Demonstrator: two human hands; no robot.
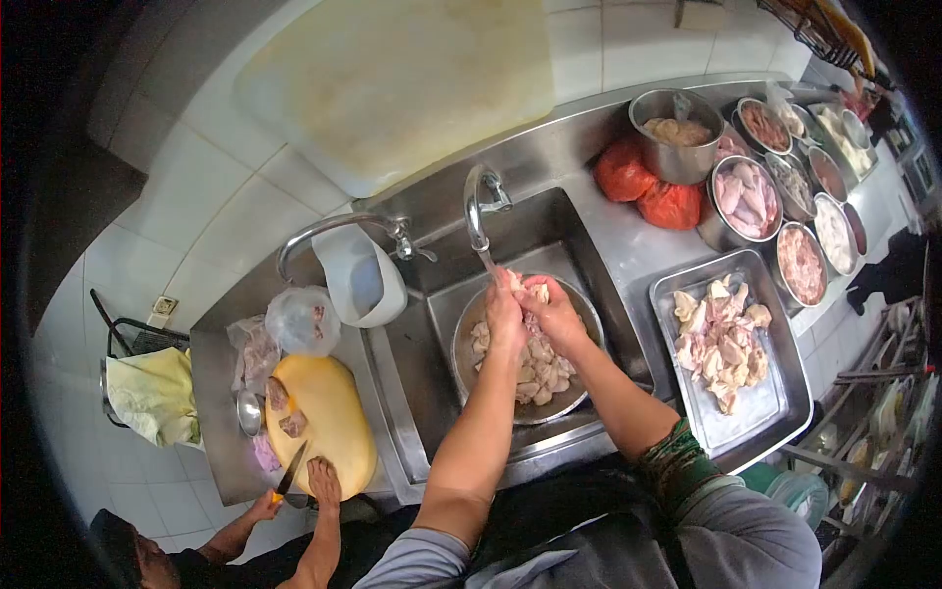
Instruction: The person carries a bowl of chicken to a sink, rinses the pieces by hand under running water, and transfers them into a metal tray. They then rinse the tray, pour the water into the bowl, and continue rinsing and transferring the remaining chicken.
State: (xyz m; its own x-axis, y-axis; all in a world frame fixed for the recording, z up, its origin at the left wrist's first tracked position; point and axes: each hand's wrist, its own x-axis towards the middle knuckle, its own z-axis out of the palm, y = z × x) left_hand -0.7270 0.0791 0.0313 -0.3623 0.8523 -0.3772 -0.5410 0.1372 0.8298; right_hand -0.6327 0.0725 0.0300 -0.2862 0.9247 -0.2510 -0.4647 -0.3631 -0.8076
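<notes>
Water runs from the curved tap onto my hands above the sink. My left hand and my right hand are close together, fingers closed around a pale piece of raw chicken. Beneath them a round metal bowl stands in the sink basin, holding water and many cut chicken pieces. To the right, a rectangular metal tray carries a heap of chicken pieces. My fingertips are partly hidden by the meat and by each other.
At left a co-worker's hand grips a knife over a yellow cutting board with meat pieces. A white plastic container stands beside the second tap. Red bags and several metal pots of meat, one with chicken, crowd the back right.
</notes>
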